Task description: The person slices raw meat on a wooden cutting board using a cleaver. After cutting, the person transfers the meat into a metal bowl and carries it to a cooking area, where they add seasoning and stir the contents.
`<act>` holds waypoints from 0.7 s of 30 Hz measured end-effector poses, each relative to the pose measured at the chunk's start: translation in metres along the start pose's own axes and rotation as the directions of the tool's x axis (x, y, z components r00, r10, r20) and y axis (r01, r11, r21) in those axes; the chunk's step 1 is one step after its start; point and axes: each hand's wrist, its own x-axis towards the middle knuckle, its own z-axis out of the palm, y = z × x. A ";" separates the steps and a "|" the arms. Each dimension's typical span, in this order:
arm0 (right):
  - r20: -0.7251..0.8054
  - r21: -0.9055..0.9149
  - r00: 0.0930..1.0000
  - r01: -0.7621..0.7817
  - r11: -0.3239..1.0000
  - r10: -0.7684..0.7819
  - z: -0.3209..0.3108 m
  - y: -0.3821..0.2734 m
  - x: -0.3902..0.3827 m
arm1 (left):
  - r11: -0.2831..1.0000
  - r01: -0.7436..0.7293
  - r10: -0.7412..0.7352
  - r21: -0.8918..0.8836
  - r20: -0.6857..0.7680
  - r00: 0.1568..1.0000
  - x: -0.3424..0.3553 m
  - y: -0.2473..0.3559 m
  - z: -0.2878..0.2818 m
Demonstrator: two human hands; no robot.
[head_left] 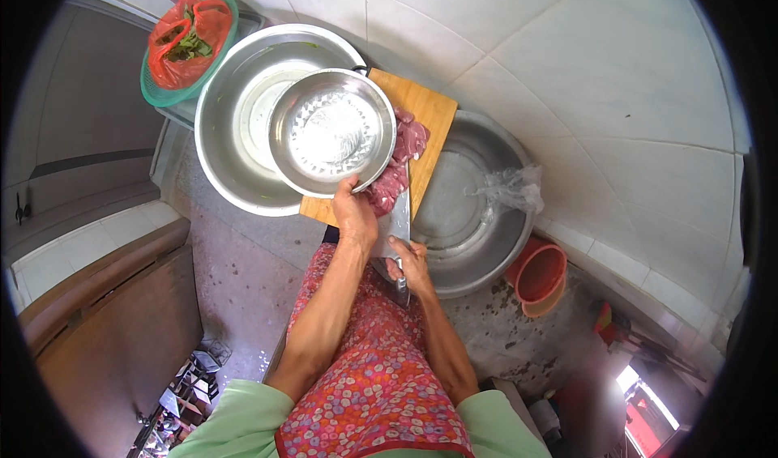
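My left hand (353, 213) grips the near rim of a round steel bowl (290, 142), held tilted over a large steel basin (217, 155) and the left side of a wooden cutting board (433, 118). Sliced red meat (409, 144) lies on the board, partly hidden by the bowl. My right hand (411, 265) is closed on the handle of a cleaver (391, 225), whose broad blade lies at the meat's near edge. To the right, under the board's edge, is a wide grey metal basin (450, 247) with a clear plastic bag (509, 189) in it.
A green basket (162, 95) with a red bag of leafy greens (182, 45) stands at the back left. Red buckets (539, 272) sit on the floor at right. A tiled wall (600, 77) runs behind, and a brown wooden panel (105, 320) stands at left.
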 end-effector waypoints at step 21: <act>0.119 -0.234 0.993 0.048 0.971 -0.020 -0.024 -0.053 -0.053 | 0.780 -0.203 0.325 0.591 -0.106 0.940 -0.023 0.114 -0.081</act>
